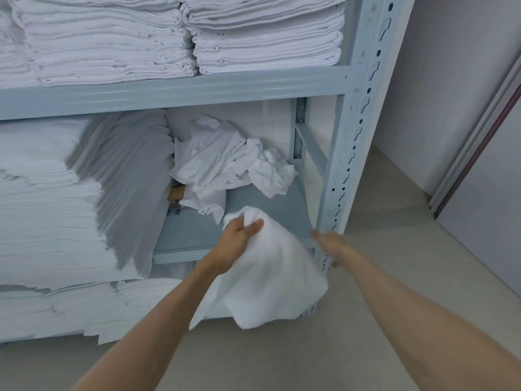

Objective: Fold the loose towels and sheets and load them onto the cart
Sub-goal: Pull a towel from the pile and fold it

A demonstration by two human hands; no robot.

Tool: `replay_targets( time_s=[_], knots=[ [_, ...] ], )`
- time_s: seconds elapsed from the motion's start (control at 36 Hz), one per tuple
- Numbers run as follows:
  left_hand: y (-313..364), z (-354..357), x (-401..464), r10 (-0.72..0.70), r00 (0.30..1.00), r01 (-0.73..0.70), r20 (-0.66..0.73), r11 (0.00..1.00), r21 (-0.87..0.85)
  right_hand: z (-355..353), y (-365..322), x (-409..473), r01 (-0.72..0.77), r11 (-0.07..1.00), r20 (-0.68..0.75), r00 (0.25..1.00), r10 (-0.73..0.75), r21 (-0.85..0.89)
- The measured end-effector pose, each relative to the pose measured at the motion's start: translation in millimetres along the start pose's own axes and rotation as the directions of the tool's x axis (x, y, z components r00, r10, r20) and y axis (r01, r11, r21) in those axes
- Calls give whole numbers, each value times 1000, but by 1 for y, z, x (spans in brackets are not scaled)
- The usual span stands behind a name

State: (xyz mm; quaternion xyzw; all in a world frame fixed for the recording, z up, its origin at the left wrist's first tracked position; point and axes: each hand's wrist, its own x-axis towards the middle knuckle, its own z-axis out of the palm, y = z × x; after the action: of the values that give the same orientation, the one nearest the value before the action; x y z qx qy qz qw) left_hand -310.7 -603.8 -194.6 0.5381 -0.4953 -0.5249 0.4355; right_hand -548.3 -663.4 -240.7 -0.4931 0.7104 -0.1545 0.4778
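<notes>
A loose white towel (pixel 267 266) hangs bunched in front of the grey shelf rack (pixel 342 153), gripped at its top by the left hand (pixel 239 235), fingers curled round the cloth. The right hand (pixel 331 244) is blurred beside the rack's front post, fingers seemingly extended, holding nothing. Crumpled sheets (pixel 225 162) lie on the rack's middle shelf, behind the towel; folded linen stacks (pixel 112 40) fill the shelf above.

linen storeroom, metal shelving (pixel 197 88), stacked towels (pixel 107 46)

Two bare forearms, no sleeves; left hand (pixel 239 232), right hand (pixel 331 244) ungloved.
</notes>
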Motion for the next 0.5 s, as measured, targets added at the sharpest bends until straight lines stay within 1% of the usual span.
replay_targets(
  time_s=[0.03, 0.06, 0.08, 0.14, 0.19, 0.25, 0.36, 0.44, 0.5],
  knots=[
    [0, -2, 1, -9, 1000, 9, -9, 1000, 0, 9, 17, -1, -102, 990, 110, 990, 91, 93],
    [-1, -4, 2, -20, 1000, 20, -10, 1000, -11, 19, 32, -3, -185, 971, 211, 966, 150, 154],
    [-2, -6, 3, -33, 999, 32, -13, 999, -26, 29, 44, -4, -243, 948, 299, 938, 177, 203],
    [-4, -12, 4, -72, 997, 70, -36, 996, -48, 46, 59, -3, -309, 896, 434, 888, 152, 319],
    [-7, -18, 5, -118, 991, 114, -58, 991, -66, 57, 61, -2, -315, 841, 489, 870, 70, 440],
    [-9, -24, 5, -151, 986, 146, -70, 987, -72, 60, 57, -2, -280, 805, 467, 884, 3, 523],
    [-7, -36, 3, -175, 975, 163, -134, 982, -93, 46, 43, -1, -189, 776, 373, 926, -64, 602],
    [-6, -48, 3, -223, 956, 211, -190, 974, -79, 30, 28, 1, -83, 743, 206, 976, -75, 664],
    [-6, -53, 3, -283, 929, 263, -237, 958, -113, 21, 15, 1, 2, 771, 103, 991, -87, 637]
  ],
)
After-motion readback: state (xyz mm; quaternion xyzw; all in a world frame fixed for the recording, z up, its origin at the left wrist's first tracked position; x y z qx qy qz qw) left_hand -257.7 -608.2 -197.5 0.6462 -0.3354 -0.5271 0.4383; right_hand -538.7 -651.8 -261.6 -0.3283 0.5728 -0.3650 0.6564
